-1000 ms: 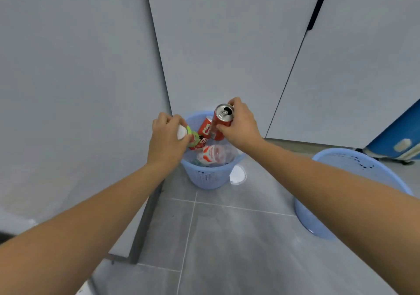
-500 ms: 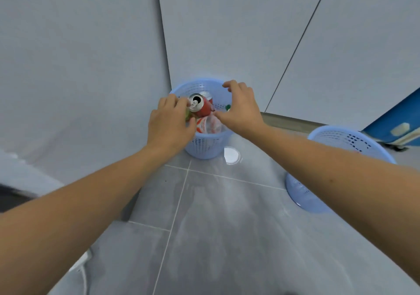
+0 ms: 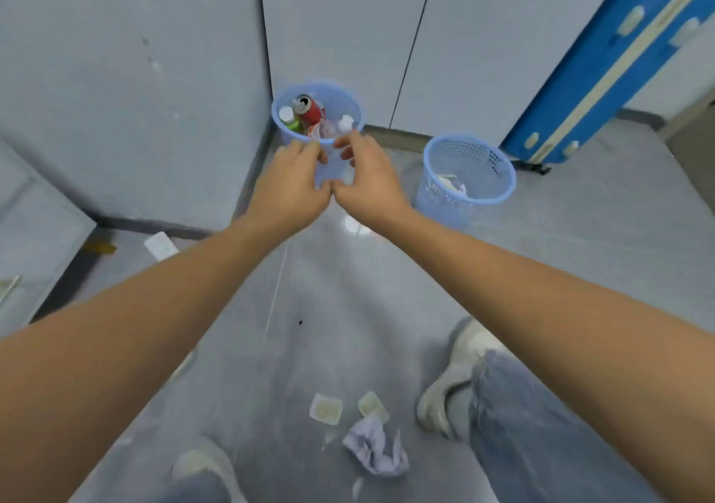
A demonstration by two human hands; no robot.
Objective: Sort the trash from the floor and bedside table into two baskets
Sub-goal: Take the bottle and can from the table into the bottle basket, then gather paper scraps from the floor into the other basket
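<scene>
A blue basket [image 3: 350, 102] stands in the corner with a red can [image 3: 310, 110], a green-labelled bottle [image 3: 289, 119] and clear plastic bottles inside. My left hand [image 3: 291, 185] and my right hand [image 3: 366, 178] hover side by side in front of it, fingers apart, holding nothing. A second blue basket [image 3: 499, 189] to the right holds white paper scraps. On the floor near my feet lie a crumpled tissue [image 3: 374, 448] and two small square packets [image 3: 325, 409].
A blue suitcase [image 3: 603, 61] leans against the wall at the right. A white flat packet [image 3: 160, 245] lies on the floor at the left by a dark baseboard. My shoes [image 3: 456, 371] and jeans fill the lower right. A white disc [image 3: 354, 227] lies between the baskets.
Both hands let go of the red can and the green bottle into the corner basket and drew back empty. The view pulled back and tilted down, showing floor trash and my feet.
</scene>
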